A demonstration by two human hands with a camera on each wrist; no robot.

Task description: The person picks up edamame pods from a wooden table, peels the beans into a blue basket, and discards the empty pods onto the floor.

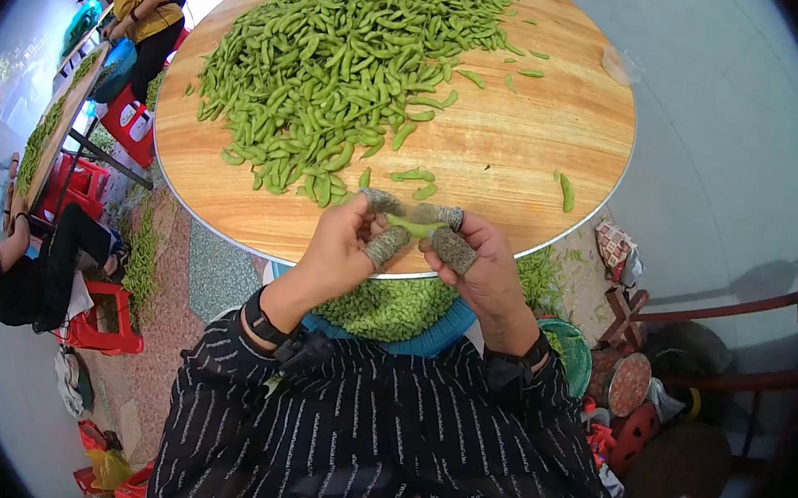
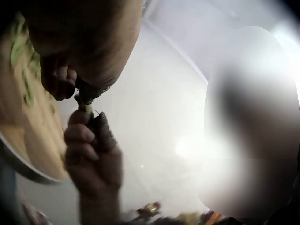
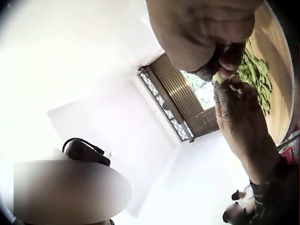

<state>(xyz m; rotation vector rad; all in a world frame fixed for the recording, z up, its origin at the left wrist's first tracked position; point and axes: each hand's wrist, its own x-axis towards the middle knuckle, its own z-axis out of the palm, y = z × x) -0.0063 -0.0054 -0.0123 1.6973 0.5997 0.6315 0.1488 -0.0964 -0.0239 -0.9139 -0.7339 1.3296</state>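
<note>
Both hands meet over the near edge of a round wooden table [image 1: 530, 156], holding one green soybean pod [image 1: 413, 227] between them. My left hand [image 1: 335, 243] pinches its left end, and my right hand [image 1: 491, 265] pinches the other. Grey knitted finger covers [image 1: 386, 246] wrap the thumbs and forefingers. In the left wrist view a bit of the pod [image 2: 87, 108] shows between the fingertips; the right wrist view has it mostly hidden by them. A large heap of pods [image 1: 338, 73] spreads over the far left of the table, with a few loose pods [image 1: 412, 174] just beyond my fingers.
Below the table edge, close to my lap, stands a blue basin [image 1: 429, 344] of shelled beans [image 1: 384, 307]. A green basket [image 1: 572, 354] is on the floor at right, near a wooden rack [image 1: 716, 313]. Two people sit at another table [image 1: 64, 120] on the left, among red stools [image 1: 108, 323].
</note>
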